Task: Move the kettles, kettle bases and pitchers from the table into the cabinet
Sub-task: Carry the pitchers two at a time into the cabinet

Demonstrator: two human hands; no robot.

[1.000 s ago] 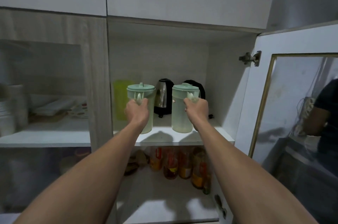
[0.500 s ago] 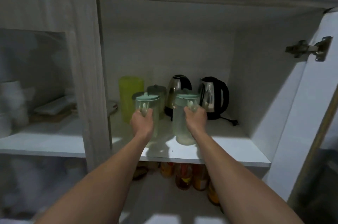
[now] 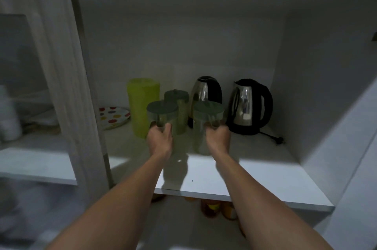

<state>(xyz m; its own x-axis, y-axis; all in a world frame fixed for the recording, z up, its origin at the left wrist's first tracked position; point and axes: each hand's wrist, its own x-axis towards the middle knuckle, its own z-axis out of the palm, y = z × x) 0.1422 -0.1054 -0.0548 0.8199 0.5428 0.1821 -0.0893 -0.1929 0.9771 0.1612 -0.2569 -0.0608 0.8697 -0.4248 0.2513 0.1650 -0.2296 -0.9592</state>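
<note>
Pitchers (image 3: 162,110) went deeper in, left hand (image 3: 160,141), right hand (image 3: 218,139), each grip holding one (kettles (image 3: 247,104) close behind)

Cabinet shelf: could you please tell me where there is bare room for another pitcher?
Bare: the front strip of the shelf, and right of the right hand, before the right kettle. Crowded: the back, from lime container to that kettle.

on the shelf (image 3: 265,178), plate (image 3: 113,117), canister (image 3: 140,104), back pitcher (image 3: 177,98), left kettle (image 3: 204,90) and right kettle (image 3: 247,104) run left to right along the back. the left pitcher (image 3: 162,113) and right pitcher (image 3: 206,115) are side by side before them. jars (image 3: 212,207) lie below the shelf.
</note>
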